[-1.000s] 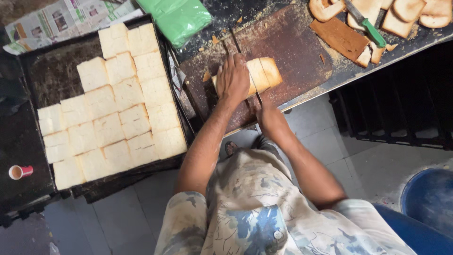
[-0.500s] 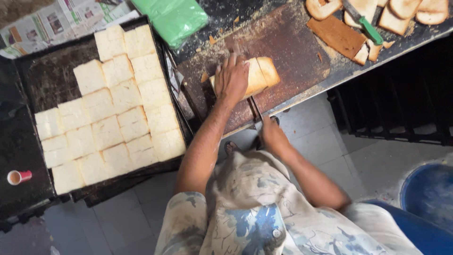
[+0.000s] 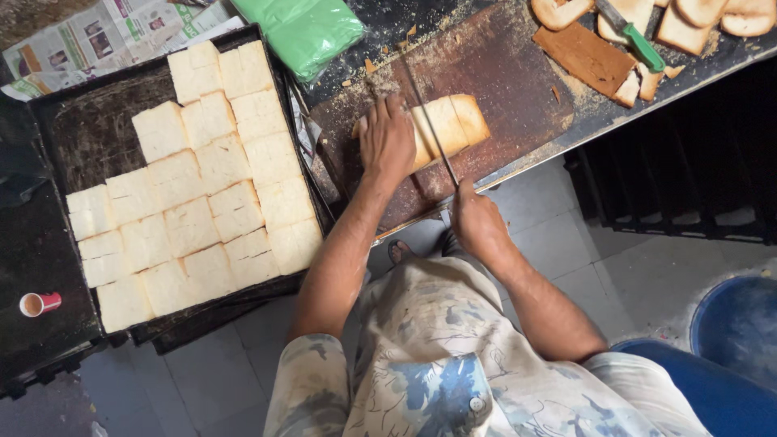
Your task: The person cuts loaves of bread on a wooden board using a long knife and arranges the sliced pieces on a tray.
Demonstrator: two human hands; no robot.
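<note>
The bread loaf (image 3: pixel 445 129) lies at upper centre of the frame on the table (image 3: pixel 518 73), its long axis pointing to upper right. The left hand (image 3: pixel 387 139) presses flat on it; the right hand (image 3: pixel 476 220), below, is closed around the knife (image 3: pixel 427 121) crossing it.

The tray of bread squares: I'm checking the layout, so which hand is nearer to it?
Left. The left hand presses on the loaf, just across a narrow gap from the tray. The right hand grips the knife on the loaf's far side.
</note>
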